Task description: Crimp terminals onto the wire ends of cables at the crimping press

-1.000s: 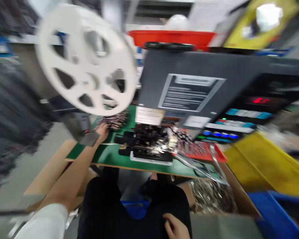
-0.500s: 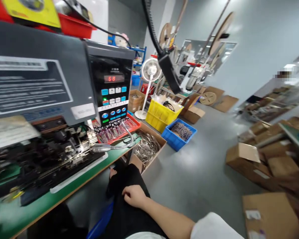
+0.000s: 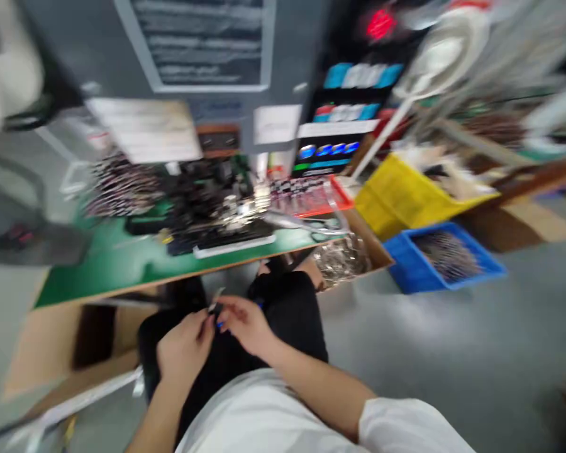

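Above my lap, my left hand (image 3: pixel 185 347) and my right hand (image 3: pixel 246 324) meet with bent fingers. Between the fingertips is a small dark piece (image 3: pixel 214 309) with a pale tip pointing up and a bit of blue near it. Blur and fingers hide what kind of thing it is. Both hands are closed on it, below the front edge of the green table (image 3: pixel 117 261). Beyond them on the table stands a grey machine (image 3: pixel 292 38) with a button panel and a metal mechanism (image 3: pixel 240 211) at its base.
Bundles of dark parts (image 3: pixel 122 185) lie at the table's left. A red tray (image 3: pixel 342 192) holds more parts on the right. Beside the table are a carton of metal pieces (image 3: pixel 382 251), a blue bin (image 3: pixel 400 267), a yellow crate (image 3: pixel 391 195) and a white fan (image 3: pixel 448 50).
The view has swung left and down. My right hand has left my thigh and now meets my left hand, which has come into view, with a small dark piece between them.
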The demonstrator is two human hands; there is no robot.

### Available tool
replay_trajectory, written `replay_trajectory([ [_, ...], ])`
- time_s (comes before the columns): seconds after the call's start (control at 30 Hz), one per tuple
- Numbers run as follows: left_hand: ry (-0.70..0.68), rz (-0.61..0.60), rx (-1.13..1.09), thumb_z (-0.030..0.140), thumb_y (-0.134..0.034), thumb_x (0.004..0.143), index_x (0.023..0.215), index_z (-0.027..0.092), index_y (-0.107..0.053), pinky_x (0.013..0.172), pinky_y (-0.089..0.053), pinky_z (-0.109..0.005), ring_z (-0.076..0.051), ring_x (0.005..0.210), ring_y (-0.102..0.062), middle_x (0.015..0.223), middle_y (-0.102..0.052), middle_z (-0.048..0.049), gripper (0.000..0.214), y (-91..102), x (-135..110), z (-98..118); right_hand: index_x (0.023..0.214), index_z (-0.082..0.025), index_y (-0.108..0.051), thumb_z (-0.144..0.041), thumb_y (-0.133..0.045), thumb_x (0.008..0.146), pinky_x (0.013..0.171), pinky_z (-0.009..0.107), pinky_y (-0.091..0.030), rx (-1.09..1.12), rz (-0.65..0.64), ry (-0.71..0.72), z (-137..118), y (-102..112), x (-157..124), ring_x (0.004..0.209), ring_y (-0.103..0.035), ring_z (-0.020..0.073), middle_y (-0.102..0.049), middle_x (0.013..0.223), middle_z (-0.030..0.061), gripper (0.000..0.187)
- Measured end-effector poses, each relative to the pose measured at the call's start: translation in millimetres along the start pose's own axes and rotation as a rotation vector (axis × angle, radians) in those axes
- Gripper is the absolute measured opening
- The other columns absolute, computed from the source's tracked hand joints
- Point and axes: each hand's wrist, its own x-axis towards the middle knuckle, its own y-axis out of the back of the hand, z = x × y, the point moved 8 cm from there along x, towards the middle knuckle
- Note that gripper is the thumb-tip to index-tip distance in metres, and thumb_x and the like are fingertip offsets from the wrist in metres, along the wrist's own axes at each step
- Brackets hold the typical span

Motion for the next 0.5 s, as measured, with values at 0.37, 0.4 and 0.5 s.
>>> replay_trajectory([
  [0.37, -0.225, 0.241, -0.382, 0.038, -0.059, 0.093, 0.130, 0.027, -0.062, 0.088, -0.052, -0.039, -0.025, 0.099, -0.062, 0.108, -0.065, -0.0118, 0.039, 35.6, -38, 46, 0.084, -0.019, -0.067, -0.040, -0.067, 0.090, 0.063, 0.025, -0.053, -0.202, 0.143, 0.120, -44, 26, -20, 0.069, -0.060, 0.0136, -0.067, 0.085, 0.0041, 0.021],
  [0.4, -0.218, 0.197, -0.499, 0.042, -0.058, 0.094, 0.133, 0.026, -0.060, 0.093, -0.051, -0.041, -0.026, 0.107, -0.060, 0.115, -0.062, -0.0129, 0.042, 35.0, -37, 48, 0.084, -0.019, -0.067, -0.040, -0.066, 0.090, 0.061, 0.024, -0.052, -0.223, 0.126, 0.124, -45, 28, -21, 0.067, -0.060, 0.0131, -0.068, 0.085, 0.0043, 0.021],
  [0.5, -0.148, 0.122, -0.820, 0.047, -0.056, 0.094, 0.133, 0.024, -0.060, 0.093, -0.051, -0.040, -0.024, 0.106, -0.058, 0.115, -0.057, -0.0118, 0.045, 36.6, -32, 48, 0.083, -0.019, -0.067, -0.041, -0.066, 0.089, 0.051, 0.022, -0.045, -0.283, 0.051, 0.106, -45, 31, -21, 0.056, -0.053, 0.0099, -0.068, 0.081, 0.0032, 0.023],
])
